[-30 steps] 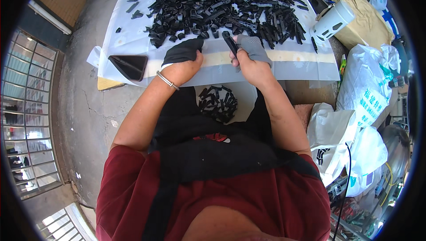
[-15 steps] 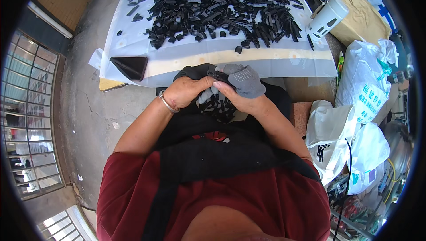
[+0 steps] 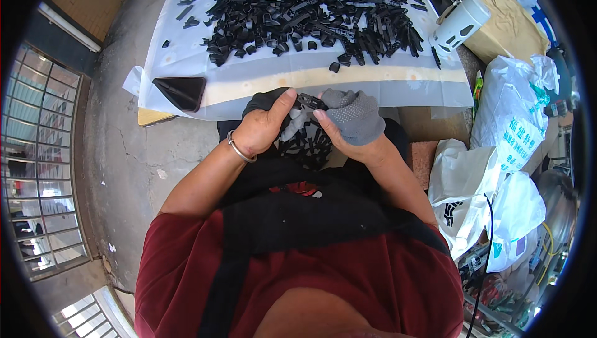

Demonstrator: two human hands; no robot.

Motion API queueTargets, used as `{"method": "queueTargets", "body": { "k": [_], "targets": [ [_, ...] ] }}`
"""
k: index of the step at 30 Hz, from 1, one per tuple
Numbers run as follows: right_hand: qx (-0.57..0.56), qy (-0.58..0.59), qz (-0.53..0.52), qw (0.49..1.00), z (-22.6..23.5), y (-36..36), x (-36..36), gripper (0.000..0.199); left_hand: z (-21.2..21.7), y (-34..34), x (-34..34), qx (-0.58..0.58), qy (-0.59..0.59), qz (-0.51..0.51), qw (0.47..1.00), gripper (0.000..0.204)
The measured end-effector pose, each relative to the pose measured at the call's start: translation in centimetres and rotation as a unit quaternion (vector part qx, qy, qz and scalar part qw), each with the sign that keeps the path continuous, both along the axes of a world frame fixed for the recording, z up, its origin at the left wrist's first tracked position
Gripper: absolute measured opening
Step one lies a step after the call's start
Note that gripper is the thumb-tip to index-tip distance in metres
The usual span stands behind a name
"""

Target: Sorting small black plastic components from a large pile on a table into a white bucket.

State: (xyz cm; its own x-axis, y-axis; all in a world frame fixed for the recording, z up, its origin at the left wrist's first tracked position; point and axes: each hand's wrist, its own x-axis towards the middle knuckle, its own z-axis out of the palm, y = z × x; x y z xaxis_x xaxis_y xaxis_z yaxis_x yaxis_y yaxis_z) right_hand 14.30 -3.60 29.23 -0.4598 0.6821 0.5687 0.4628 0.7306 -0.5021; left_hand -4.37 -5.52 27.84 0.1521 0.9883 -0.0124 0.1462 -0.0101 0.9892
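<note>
Between my hands, just in front of the table's near edge, is a small black plastic part [image 3: 309, 101]. My right hand [image 3: 353, 119], its fingers in a grey dotted glove and its thumb bare, grips the part's right end. At the left end my left hand [image 3: 264, 121] is curled around it; its thumb is raised and its gloved fingers are partly hidden. Below the hands, a mass of similar black pieces [image 3: 305, 148] shows between my legs; what holds them cannot be made out.
A large heap of black plastic parts [image 3: 298, 14] covers the far portion of the white-covered table [image 3: 261, 94]. A dark phone [image 3: 181, 92] lies at the table's left, and a white tumbler [image 3: 460, 24] at its right. White bags [image 3: 507, 114] crowd the right side; a barred window [image 3: 43, 164] is left.
Both hands have drawn slightly apart. My left thumb has lifted and straightened, and more of the black part is exposed between the hands.
</note>
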Motion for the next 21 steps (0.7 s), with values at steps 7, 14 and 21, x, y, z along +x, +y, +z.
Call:
{"method": "queueTargets", "body": {
  "k": [7,14,21],
  "targets": [
    [-0.052,-0.014,0.01,0.998,0.0,-0.2,0.4,0.021,0.9,0.1,0.1,0.041,-0.003,-0.002,0.999,0.045],
    [0.098,-0.11,-0.017,0.989,-0.1,-0.2,0.1,0.015,1.5,0.0,-0.1,0.071,0.122,-0.029,0.99,0.042],
    [0.116,-0.107,-0.05,0.986,-2.0,-1.6,-1.0,0.022,-0.4,-0.6,0.9,0.212,0.235,0.006,0.949,0.037]
  ]
}}
